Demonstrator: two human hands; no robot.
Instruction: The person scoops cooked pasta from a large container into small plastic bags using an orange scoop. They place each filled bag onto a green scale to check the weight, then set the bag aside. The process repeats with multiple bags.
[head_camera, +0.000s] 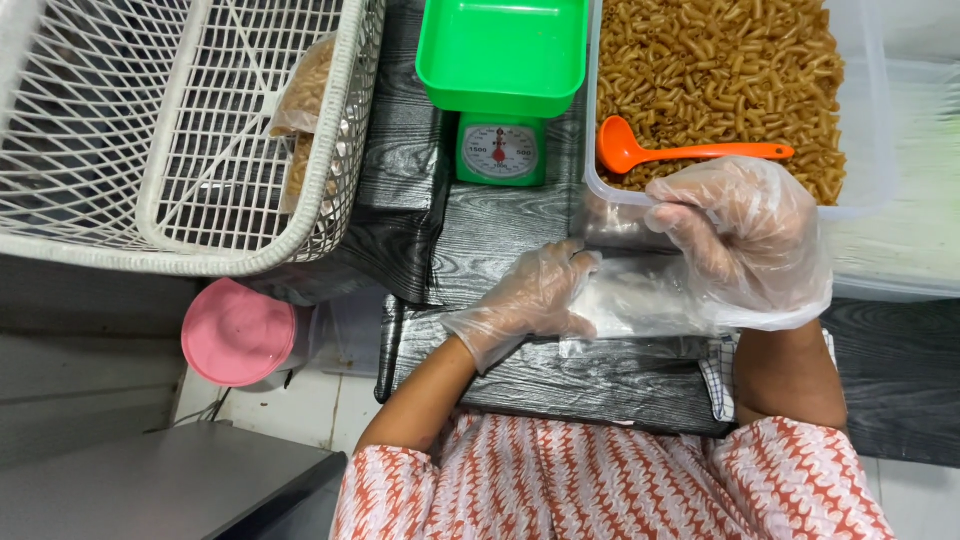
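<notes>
Closest to you are your patterned orange-and-white sleeves (610, 480), and beyond them the dark wood-grain table (560, 385). Your left hand (530, 300), in a thin crinkled plastic glove, pinches the near end of a clear plastic bag (640, 295), fingers closed on its edge. Your right hand (745, 240), gloved the same way, curls its fingers shut over the bag's far end, so the soft, glossy film stretches between your fingertips. More clear bags lie flat on the table just under your fingers.

Just past your right fingers sits a clear plastic tub (870, 110) heaped with ridged, curved brown pasta (720, 70), an orange spoon (690, 152) lying on top. Beyond your left fingertips stands a green kitchen scale (500, 150) with a round dial and square green tray. Well left of your fingers, a white wire-mesh basket (200, 130) holds a filled bag of pasta (305, 110); below it sits a round pink lid (238, 332).
</notes>
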